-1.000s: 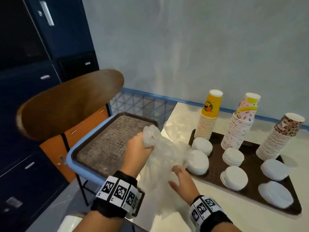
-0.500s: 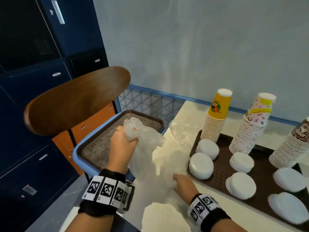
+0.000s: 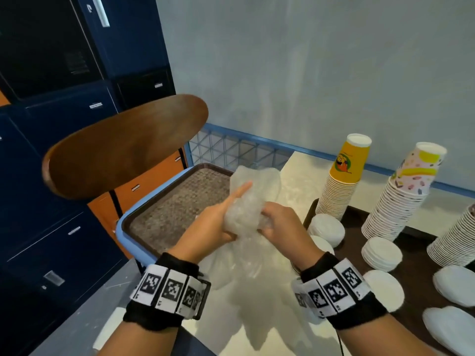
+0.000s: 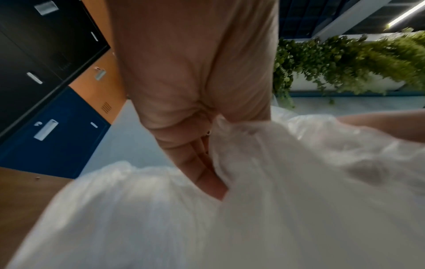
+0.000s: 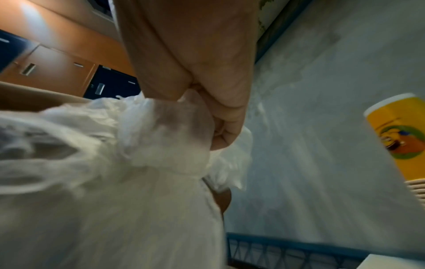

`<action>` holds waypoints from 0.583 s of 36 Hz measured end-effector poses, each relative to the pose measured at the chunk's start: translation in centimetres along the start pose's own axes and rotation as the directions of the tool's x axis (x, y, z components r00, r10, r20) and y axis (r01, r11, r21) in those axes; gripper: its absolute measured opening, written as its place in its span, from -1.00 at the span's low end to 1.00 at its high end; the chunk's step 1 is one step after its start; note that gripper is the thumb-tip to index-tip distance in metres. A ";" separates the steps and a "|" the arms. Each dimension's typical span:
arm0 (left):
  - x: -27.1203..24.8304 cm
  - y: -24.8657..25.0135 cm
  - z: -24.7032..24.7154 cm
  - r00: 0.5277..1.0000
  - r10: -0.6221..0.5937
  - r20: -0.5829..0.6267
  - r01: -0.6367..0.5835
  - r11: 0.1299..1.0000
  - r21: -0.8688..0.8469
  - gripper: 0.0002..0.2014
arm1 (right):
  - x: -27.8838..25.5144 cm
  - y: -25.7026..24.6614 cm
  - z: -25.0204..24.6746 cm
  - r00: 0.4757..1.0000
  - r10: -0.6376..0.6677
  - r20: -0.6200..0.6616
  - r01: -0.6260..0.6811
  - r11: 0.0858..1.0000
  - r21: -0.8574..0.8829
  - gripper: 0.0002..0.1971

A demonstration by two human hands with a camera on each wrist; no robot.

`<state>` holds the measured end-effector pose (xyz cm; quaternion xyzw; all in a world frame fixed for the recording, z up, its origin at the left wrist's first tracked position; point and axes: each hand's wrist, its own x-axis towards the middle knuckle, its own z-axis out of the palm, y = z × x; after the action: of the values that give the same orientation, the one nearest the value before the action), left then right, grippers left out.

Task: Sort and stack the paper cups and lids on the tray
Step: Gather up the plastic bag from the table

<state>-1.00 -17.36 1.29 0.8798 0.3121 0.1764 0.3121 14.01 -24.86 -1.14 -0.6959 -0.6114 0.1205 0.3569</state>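
A crumpled clear plastic bag (image 3: 253,201) is bunched between both hands above the table's left end. My left hand (image 3: 221,222) holds its left side, index finger stretched up along it. My right hand (image 3: 279,222) grips its right side with curled fingers. The left wrist view shows the bag (image 4: 276,200) tucked against the left hand's (image 4: 190,91) palm. In the right wrist view the right hand (image 5: 202,72) is closed round the bag (image 5: 115,182). On the brown tray (image 3: 416,273) stand a yellow cup stack (image 3: 344,181), a pastel stack (image 3: 403,196) and a brown-patterned stack (image 3: 457,240), with several white lid piles (image 3: 381,253) in front.
A blue-rimmed tray (image 3: 120,227) with a brown mat lies on a chair left of the table, under the wooden chair back (image 3: 123,147). Dark blue and orange lockers (image 3: 64,124) fill the left. A grey wall (image 3: 308,73) and a blue wire rack (image 3: 239,150) stand behind.
My right hand has left the tabletop and taken hold of the bag beside the left hand. The bag is now gathered into a tighter bundle, slightly more to the right.
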 end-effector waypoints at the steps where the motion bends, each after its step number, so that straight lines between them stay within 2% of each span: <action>1: 0.4 0.2 0.0 1.000 -0.009 0.005 0.009 0.998 0.059 -0.22 | 0.2 -0.2 0.4 1.000 -0.015 -0.007 0.015 1.000 0.008 -0.78; 3: 1.1 0.1 -0.2 0.999 -0.031 -0.042 0.037 0.986 0.161 -0.53 | 0.5 -0.5 0.6 0.998 -0.006 -0.063 0.012 0.996 0.088 -0.84; 4: 1.4 -0.3 -0.4 0.996 -0.042 -0.080 0.056 0.983 0.174 -0.60 | 0.5 -0.6 0.6 0.994 0.009 -0.109 0.008 0.988 0.152 -0.85; 6: 1.8 -0.9 -1.2 0.983 -0.070 -0.168 0.093 0.987 0.134 -0.65 | 0.7 -0.2 0.7 0.977 0.080 -0.199 -0.019 0.956 0.292 -0.75; 8: 2.1 -1.4 -2.1 0.961 -0.081 -0.266 0.106 0.991 0.084 -0.71 | 0.7 1.1 1.4 0.965 0.159 -0.209 -0.076 0.931 0.357 -0.64; 9: 2.3 -1.7 -2.5 0.948 -0.079 -0.310 0.101 0.993 0.054 -0.72 | 0.4 1.9 2.0 0.971 0.182 -0.155 -0.122 0.935 0.333 -0.58; 11: 2.5 -2.0 -3.2 0.925 -0.073 -0.372 0.074 0.997 -0.012 -0.71 | -0.8 4.0 3.7 0.972 0.218 0.090 -0.229 0.964 0.133 -0.36; 12: 2.6 -2.1 -3.5 0.918 -0.074 -0.389 0.060 0.997 -0.047 -0.69 | -1.5 5.0 4.8 0.931 0.259 0.259 -0.262 0.965 -0.021 -0.20; 13: 2.7 -2.2 -3.8 0.914 -0.083 -0.398 0.057 0.995 -0.078 -0.69 | -2.3 6.1 6.0 0.858 0.324 0.399 -0.277 0.945 -0.172 -0.04; 15: 3.0 -2.5 -4.1 0.905 -0.086 -0.417 0.045 0.993 -0.108 -0.74 | -3.7 7.8 8.1 0.731 0.431 0.529 -0.253 0.891 -0.376 0.15; 16: 3.1 -2.6 -4.2 0.903 -0.079 -0.422 0.034 0.993 -0.113 -0.77 | -4.3 8.3 8.9 0.696 0.459 0.552 -0.232 0.872 -0.431 0.17; 17: 3.3 -2.8 -4.2 0.903 -0.073 -0.423 0.024 0.992 -0.121 -0.77 | -4.7 8.7 9.7 0.682 0.481 0.551 -0.220 0.853 -0.473 0.15; 18: 3.5 -3.1 -4.3 0.904 -0.070 -0.421 0.014 0.991 -0.136 -0.74 | -4.8 8.9 10.1 0.693 0.492 0.527 -0.217 0.839 -0.499 0.06; 19: 3.7 -3.3 -4.3 0.907 -0.068 -0.415 0.003 0.988 -0.155 -0.72 | -4.8 8.9 10.2 0.718 0.500 0.484 -0.241 0.831 -0.501 -0.10; 21: 4.1 -3.8 -4.5 0.912 -0.053 -0.406 -0.029 0.981 -0.192 -0.66 | -4.3 8.9 10.0 0.772 0.482 0.414 -0.266 0.837 -0.479 -0.58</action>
<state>-1.91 -10.35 2.56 0.7867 0.3573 0.3843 0.3252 13.82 -25.36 -15.17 -0.8034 -0.5412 0.2483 -0.0007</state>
